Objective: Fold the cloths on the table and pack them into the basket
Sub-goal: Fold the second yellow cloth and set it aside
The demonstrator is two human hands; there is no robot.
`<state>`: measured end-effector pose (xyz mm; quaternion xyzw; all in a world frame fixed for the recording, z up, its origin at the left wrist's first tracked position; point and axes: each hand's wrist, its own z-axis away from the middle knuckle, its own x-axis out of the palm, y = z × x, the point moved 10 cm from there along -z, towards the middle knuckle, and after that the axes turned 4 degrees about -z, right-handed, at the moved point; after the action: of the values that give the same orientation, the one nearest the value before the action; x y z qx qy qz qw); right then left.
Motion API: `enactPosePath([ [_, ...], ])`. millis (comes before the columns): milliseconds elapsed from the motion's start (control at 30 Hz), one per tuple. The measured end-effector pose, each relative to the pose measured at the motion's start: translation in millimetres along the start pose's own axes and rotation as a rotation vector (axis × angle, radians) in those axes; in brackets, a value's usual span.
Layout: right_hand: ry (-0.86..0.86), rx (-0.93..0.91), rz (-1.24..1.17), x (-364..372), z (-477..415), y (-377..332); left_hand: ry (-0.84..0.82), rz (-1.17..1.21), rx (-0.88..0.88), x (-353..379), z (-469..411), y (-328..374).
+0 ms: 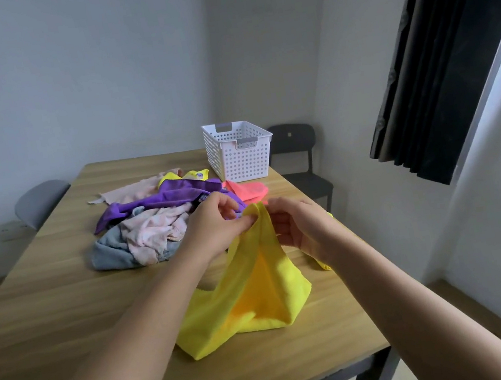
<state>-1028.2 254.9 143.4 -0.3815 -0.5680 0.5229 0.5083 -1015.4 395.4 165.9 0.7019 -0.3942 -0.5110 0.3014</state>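
A yellow cloth (252, 294) hangs from both hands above the wooden table (63, 301), its lower part bunched on the tabletop. My left hand (215, 225) pinches the cloth's top edge between thumb and fingers. Just to the right, my right hand (297, 225) holds the same raised edge with curled fingers. Behind the hands lies a heap of several cloths: purple (159, 201), pale pink (154, 231), grey-blue (111, 251), peach (134, 188), coral (247, 190) and another yellow one (196, 174). The white perforated basket (238, 150) stands at the table's far right and looks empty.
A black chair (298, 156) stands behind the basket at the far right corner. A grey chair (37, 200) sits at the table's left side. A dark curtain (438, 55) hangs by the window on the right. The table's right edge runs close to my right forearm.
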Motion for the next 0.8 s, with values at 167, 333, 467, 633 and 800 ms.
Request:
enactPosePath([
  [167,-0.074,-0.029,0.018,2,6,-5,-0.172,-0.071,0.086,14,-2,4],
  [333,-0.054,-0.031,0.038,-5,10,-8,-0.171,-0.131,0.136,17,-5,7],
  [467,-0.064,-0.031,0.041,-11,12,-10,-0.236,-0.124,0.209,30,-5,19],
  [633,-0.051,-0.064,0.150,-25,13,-17,-0.145,-0.150,0.291,32,-8,31],
  [800,0.000,-0.144,0.417,-32,11,-24,-0.140,-0.152,0.347,34,-5,43],
])
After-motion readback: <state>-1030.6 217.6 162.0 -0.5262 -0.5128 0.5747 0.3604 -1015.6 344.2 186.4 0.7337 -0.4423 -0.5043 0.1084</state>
